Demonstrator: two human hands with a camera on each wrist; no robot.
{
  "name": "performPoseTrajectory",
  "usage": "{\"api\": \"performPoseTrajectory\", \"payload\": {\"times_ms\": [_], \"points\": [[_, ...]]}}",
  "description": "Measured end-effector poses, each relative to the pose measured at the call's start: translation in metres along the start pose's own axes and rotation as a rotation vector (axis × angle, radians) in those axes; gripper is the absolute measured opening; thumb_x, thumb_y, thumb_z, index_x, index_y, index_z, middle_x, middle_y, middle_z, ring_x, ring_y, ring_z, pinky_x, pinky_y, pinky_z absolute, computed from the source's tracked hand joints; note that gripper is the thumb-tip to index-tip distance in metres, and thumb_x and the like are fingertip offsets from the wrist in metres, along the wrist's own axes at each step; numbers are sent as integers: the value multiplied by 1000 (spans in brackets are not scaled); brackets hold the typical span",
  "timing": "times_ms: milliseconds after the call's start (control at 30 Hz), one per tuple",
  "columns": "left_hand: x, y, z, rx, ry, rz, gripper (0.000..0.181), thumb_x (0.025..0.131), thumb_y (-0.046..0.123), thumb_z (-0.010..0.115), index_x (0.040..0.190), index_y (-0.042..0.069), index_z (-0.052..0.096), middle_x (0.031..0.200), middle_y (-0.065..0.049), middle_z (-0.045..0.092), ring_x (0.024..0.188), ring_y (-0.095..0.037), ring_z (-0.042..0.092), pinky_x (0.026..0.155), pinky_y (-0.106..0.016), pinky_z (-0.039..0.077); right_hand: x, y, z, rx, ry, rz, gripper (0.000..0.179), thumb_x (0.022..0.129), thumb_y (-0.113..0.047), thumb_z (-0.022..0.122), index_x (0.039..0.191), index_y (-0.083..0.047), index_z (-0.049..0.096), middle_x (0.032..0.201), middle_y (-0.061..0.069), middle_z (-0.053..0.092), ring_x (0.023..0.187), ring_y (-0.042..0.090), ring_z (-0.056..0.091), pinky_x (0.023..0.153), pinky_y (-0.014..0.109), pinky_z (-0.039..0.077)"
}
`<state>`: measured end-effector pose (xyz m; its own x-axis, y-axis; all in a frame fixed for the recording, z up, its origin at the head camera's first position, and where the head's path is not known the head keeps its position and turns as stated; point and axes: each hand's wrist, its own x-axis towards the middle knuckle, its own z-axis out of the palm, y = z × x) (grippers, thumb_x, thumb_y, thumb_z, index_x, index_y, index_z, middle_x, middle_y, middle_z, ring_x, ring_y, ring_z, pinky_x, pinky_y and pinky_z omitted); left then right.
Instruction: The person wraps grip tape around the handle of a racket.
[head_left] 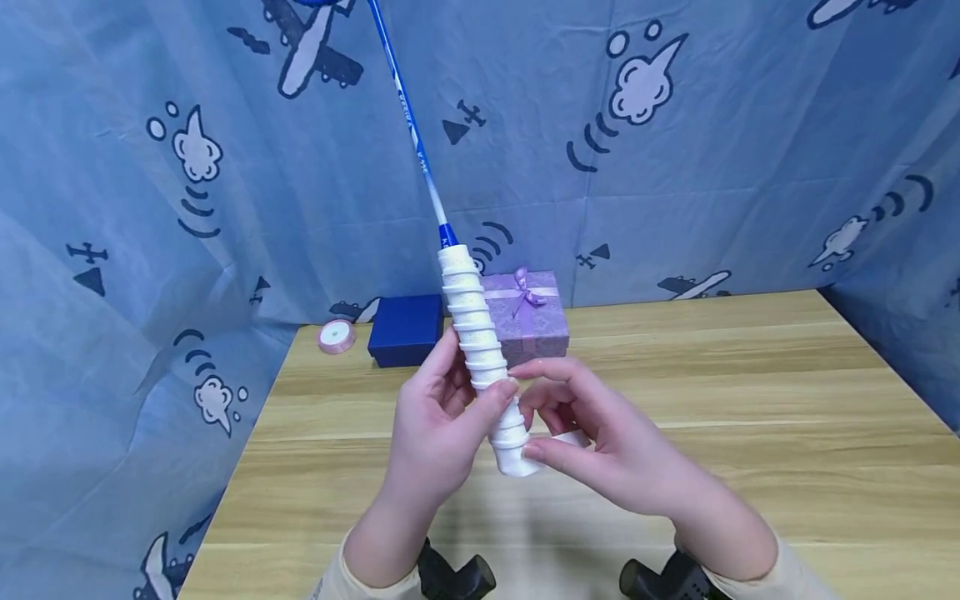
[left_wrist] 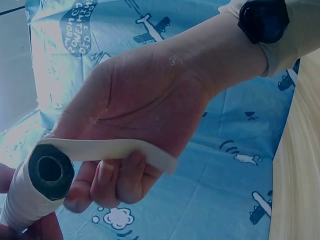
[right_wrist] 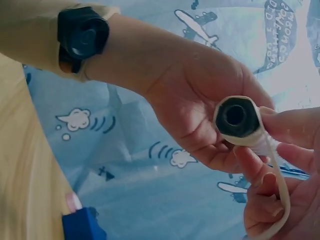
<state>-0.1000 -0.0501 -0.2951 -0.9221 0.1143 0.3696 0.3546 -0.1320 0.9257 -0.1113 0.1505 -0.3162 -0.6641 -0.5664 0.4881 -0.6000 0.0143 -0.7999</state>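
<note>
A badminton racket stands tilted, its blue and white shaft [head_left: 408, 117] pointing up and away. White grip tape [head_left: 472, 317] winds round its handle in overlapping ridged turns. My left hand [head_left: 429, 442] grips the lower handle, thumb across the front. At the butt end, my right hand [head_left: 622, 450] has its thumb and fingertips against the handle. The tape's loose tail [left_wrist: 107, 150] runs from the butt under that hand's curled fingers. Both wrist views show the dark, hollow butt cap [right_wrist: 237, 119]. Most of the racket head is out of view.
Behind the hands on the wooden table [head_left: 750, 400] stand a blue box [head_left: 405, 329] and a purple gift box [head_left: 536, 333] with a ribbon bow. A pink ribbon roll [head_left: 337, 335] lies left of them. A blue patterned curtain [head_left: 712, 208] hangs behind the table.
</note>
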Motion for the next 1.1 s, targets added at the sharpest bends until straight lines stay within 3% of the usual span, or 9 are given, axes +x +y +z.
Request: {"api": "performPoseTrajectory", "payload": {"times_ms": [133,300,467,767,1100], "points": [[-1,0,-2,-19,-10,12,63,95,-6,65,154,2,43,138,-17,58,111,-27,64,96,-33,60,0,-2,-6,37,-45,15,62,90,8,73,144,-10,48,92,0,61,70,12,52,52,23,45],[-1,-1,-3,-26,-38,21,61,96,-7,63,153,-1,42,136,-20,56,107,-27,61,93,-29,60,-1,0,-9,97,-77,-36,59,90,15,68,143,-1,48,88,1,59,69,13,56,53,25,48],[-1,-2,-4,-24,-63,32,59,96,-7,62,151,-2,43,136,-21,56,107,-28,61,93,-29,60,-3,0,-10,110,-56,-54,56,88,20,65,138,0,51,91,1,58,71,13,55,54,26,48],[-1,0,-6,-11,-45,0,56,96,-5,63,148,-3,45,127,-22,56,101,-24,60,90,-27,61,-3,0,-10,74,-13,-45,48,86,21,67,126,-5,60,93,1,59,76,14,58,56,26,51],[1,-3,-6,20,-47,-2,59,96,-4,66,151,1,44,132,-18,56,105,-27,62,92,-32,62,-5,4,-9,169,13,-189,45,83,27,64,119,0,63,106,5,65,86,14,61,63,28,56]]}}
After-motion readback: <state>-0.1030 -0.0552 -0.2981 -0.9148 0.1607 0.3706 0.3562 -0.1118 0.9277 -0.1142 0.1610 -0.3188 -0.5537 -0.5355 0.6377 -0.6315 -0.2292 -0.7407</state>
